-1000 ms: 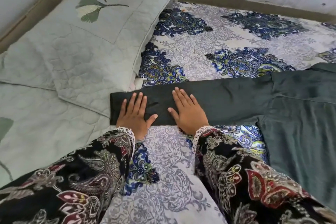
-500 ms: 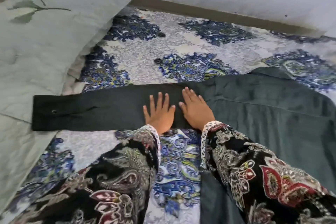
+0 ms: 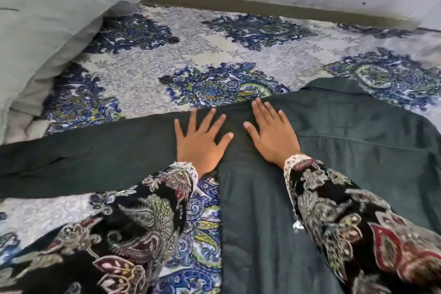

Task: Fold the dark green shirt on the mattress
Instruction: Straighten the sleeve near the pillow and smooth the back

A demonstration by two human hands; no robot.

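On shirt [image 3: 262,222], both flat hands [image 3: 202,143]

You have one dark green shirt [image 3: 346,150] and one pale pillow [image 3: 47,31] on one mattress [image 3: 191,55]. You see two hands: the left hand [image 3: 200,143] and the right hand [image 3: 272,136].

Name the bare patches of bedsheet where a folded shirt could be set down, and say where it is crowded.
Free: patterned bedsheet between wall, pillow and shirt; a narrower patch below the sleeve. Crowded: left hand and right hand, flat on the shirt.
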